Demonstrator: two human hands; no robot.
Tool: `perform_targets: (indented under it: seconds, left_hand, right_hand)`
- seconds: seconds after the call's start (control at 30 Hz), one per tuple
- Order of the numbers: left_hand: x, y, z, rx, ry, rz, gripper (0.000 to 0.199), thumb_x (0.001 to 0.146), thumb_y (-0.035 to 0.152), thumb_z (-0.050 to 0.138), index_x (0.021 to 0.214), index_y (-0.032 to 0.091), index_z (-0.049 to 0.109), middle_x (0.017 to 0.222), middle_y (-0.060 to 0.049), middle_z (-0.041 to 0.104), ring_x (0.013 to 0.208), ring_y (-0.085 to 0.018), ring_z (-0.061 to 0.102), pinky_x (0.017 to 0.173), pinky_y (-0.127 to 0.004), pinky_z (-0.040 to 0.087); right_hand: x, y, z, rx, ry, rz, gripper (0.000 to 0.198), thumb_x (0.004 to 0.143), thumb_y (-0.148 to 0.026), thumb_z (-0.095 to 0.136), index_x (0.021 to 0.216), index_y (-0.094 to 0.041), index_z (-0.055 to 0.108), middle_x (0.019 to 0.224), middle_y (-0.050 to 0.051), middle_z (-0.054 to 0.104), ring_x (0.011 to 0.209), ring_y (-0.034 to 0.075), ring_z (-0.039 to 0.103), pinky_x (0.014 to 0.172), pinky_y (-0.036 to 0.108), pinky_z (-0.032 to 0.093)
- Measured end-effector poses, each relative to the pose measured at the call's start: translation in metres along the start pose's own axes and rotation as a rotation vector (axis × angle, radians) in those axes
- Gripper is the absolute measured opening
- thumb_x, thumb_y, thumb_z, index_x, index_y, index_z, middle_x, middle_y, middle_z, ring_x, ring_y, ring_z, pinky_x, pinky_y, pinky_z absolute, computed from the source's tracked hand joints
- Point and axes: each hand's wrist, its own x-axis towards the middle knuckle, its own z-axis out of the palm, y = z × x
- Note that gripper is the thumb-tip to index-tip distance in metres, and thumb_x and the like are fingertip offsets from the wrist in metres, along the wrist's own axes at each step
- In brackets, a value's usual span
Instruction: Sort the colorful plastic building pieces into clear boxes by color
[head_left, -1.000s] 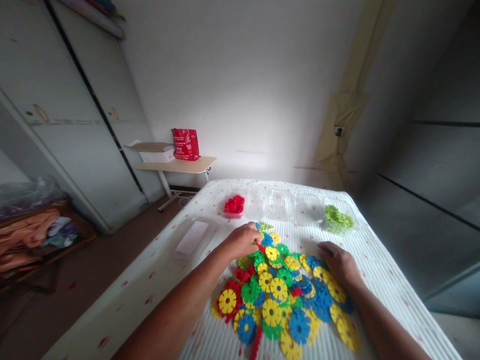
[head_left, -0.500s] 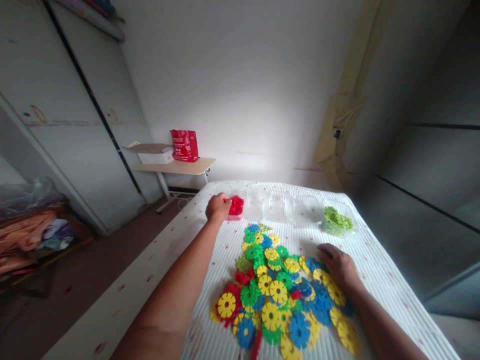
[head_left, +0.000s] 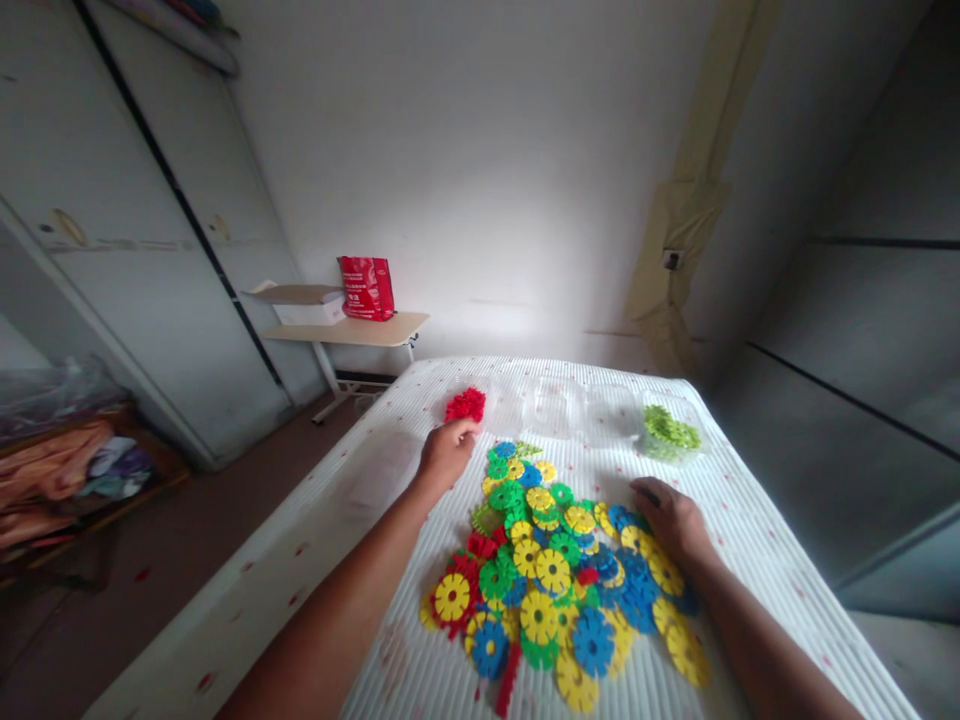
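My left hand [head_left: 448, 452] hovers just in front of a clear plastic box holding red pieces [head_left: 465, 405]. Its fingers are curled together, and nothing shows in them. My right hand [head_left: 673, 515] rests at the right edge of a heap of notched plastic discs [head_left: 553, 571], with a gap between thumb and forefinger and nothing visible in it. Yellow, blue, green and red pieces overlap in the heap. A red toothed strip [head_left: 508, 680] lies at its near end, and a light green piece [head_left: 529, 450] at its far end.
Clear plastic boxes [head_left: 559, 408] stand in a row along the table's far side. The rightmost box holds light green pieces [head_left: 671, 428]. A translucent sheet or lid [head_left: 382, 475] lies left of my left hand. Behind stands a side table [head_left: 375, 330] with a red bag [head_left: 367, 288].
My left hand has drawn back from the box of red pieces, toward me and slightly right. My right hand has stayed in place beside the heap. The view has shifted slightly.
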Motion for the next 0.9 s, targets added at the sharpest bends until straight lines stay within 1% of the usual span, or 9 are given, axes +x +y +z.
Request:
perform_targets:
  seconds: [0.13,0.23,0.3,0.37,0.47,0.57,0.63,0.77,0.9]
  left_hand:
    - [-0.051,0.013,0.002,-0.029,-0.221,0.167,0.022,0.075,0.015,0.046,0.083,0.020,0.067,0.085,-0.001,0.067,0.081,-0.013,0.060,0.076,-0.023,0.045]
    - [-0.079,0.013,-0.003,-0.014,-0.259,0.131,0.021,0.073,0.014,0.048,0.082,0.019,0.067,0.084,-0.002,0.066,0.077,-0.013,0.059,0.069,-0.022,0.045]
    - [-0.090,0.009,-0.006,-0.026,-0.272,0.078,0.023,0.070,0.012,0.049,0.083,0.018,0.067,0.085,-0.003,0.065,0.076,-0.013,0.059,0.067,-0.021,0.045]
    - [-0.095,0.006,-0.006,-0.053,-0.301,0.051,0.025,0.069,0.011,0.050,0.086,0.018,0.067,0.086,-0.003,0.065,0.073,-0.012,0.059,0.066,-0.021,0.045]
    - [-0.098,0.005,-0.001,-0.085,-0.333,0.065,0.026,0.067,0.013,0.053,0.089,0.019,0.067,0.088,-0.002,0.065,0.074,-0.012,0.059,0.069,-0.021,0.046]
    - [-0.099,0.006,0.009,-0.049,-0.318,0.092,0.028,0.066,0.014,0.057,0.091,0.021,0.067,0.093,-0.002,0.065,0.084,-0.014,0.059,0.078,-0.023,0.045]
    - [-0.101,0.008,0.015,0.017,-0.291,0.104,0.030,0.066,0.017,0.059,0.094,0.022,0.067,0.094,-0.002,0.066,0.087,-0.016,0.058,0.081,-0.026,0.044]
    - [-0.104,0.011,0.023,0.152,-0.252,0.102,0.026,0.068,0.020,0.060,0.093,0.023,0.066,0.089,-0.001,0.066,0.086,-0.017,0.058,0.079,-0.027,0.043]
    - [-0.105,0.014,0.025,0.224,-0.235,0.120,0.016,0.070,0.019,0.059,0.084,0.022,0.066,0.083,-0.001,0.066,0.083,-0.017,0.057,0.076,-0.027,0.041]
  right_hand:
    - [-0.001,-0.002,-0.004,0.019,-0.019,0.018,0.030,0.076,-0.036,0.042,0.087,-0.019,0.064,0.089,0.007,0.068,0.081,0.021,0.062,0.075,0.032,0.047]
    - [-0.001,-0.006,-0.012,0.113,-0.074,0.019,0.030,0.075,-0.038,0.044,0.087,-0.018,0.063,0.089,0.008,0.068,0.081,0.021,0.062,0.074,0.031,0.047]
    - [-0.002,-0.014,-0.019,0.187,-0.142,0.002,0.031,0.075,-0.040,0.046,0.087,-0.017,0.063,0.088,0.008,0.067,0.076,0.019,0.061,0.069,0.029,0.048]
    - [-0.004,-0.028,-0.026,0.248,-0.239,-0.060,0.030,0.075,-0.040,0.048,0.086,-0.016,0.062,0.082,0.007,0.066,0.068,0.017,0.059,0.061,0.027,0.047]
    - [-0.012,-0.057,-0.034,0.328,-0.462,-0.202,0.023,0.074,-0.035,0.053,0.084,-0.017,0.062,0.076,0.004,0.062,0.063,0.013,0.055,0.054,0.022,0.044]
    - [-0.022,-0.083,-0.039,0.346,-0.683,-0.284,0.019,0.071,-0.032,0.057,0.082,-0.017,0.063,0.074,0.001,0.058,0.059,0.010,0.050,0.049,0.019,0.038]
    - [-0.027,-0.092,-0.039,0.310,-0.771,-0.328,0.018,0.068,-0.030,0.061,0.080,-0.017,0.064,0.072,0.000,0.056,0.058,0.009,0.048,0.049,0.018,0.036]
    - [-0.030,-0.097,-0.034,0.252,-0.777,-0.360,0.016,0.067,-0.030,0.063,0.078,-0.018,0.063,0.076,0.000,0.056,0.063,0.010,0.049,0.054,0.019,0.038]
    - [-0.029,-0.099,-0.029,0.240,-0.770,-0.391,0.015,0.073,-0.030,0.059,0.065,-0.017,0.060,0.073,0.000,0.053,0.068,0.011,0.050,0.062,0.021,0.040]
